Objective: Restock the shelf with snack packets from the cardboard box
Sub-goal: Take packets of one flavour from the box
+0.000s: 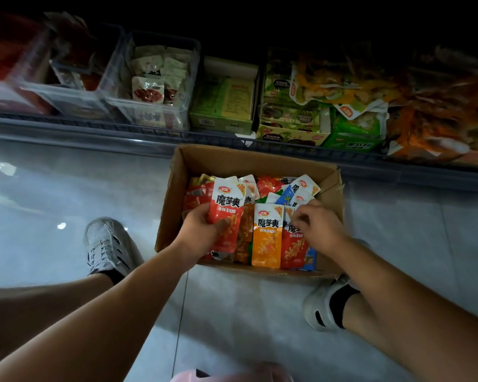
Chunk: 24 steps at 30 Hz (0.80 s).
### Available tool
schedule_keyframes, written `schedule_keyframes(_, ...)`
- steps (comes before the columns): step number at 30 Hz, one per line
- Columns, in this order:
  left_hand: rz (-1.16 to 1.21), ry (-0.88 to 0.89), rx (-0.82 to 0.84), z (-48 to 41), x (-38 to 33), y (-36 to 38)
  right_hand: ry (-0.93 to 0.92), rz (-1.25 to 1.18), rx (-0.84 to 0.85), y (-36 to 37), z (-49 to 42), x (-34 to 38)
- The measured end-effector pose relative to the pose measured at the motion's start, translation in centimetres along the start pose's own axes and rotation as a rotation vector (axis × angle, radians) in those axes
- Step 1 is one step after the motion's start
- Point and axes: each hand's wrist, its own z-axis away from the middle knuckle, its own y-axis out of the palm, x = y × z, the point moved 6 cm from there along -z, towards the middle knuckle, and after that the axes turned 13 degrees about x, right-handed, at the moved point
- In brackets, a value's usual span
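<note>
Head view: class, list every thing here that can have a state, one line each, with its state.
left grip: curled round the red packet.
red packet: raised upright above the others.
right grip: fingers curled inside the cardboard box; hold unclear.
cardboard box: flaps open, part full.
orange packet: lying in the box, in no grip.
clear bin: part filled.

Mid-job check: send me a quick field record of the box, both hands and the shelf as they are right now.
box: cardboard box, open, on the floor in front of the shelf, many packets inside
left: left hand holds a red packet upright over the pile
right: right hand, fingers curled at the top of a second red packet; grip unclear
next to it: orange packet
shelf: clear bin partly filled with packets
</note>
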Motion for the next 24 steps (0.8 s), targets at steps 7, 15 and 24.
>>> schedule_keyframes(7,0.086,-0.005,0.065,0.8,-1.0,1.0,-0.182,-0.308,0.186,-6.1,0.7,4.3)
schedule_keyframes(15,-0.159,0.000,0.255,0.9,-1.3,3.6,-0.297,-0.410,0.120,-4.3,-0.4,9.5)
schedule_keyframes(24,0.079,0.038,-0.118,0.8,-1.1,-2.8,-0.025,-0.131,0.050,-0.9,-4.6,1.8)
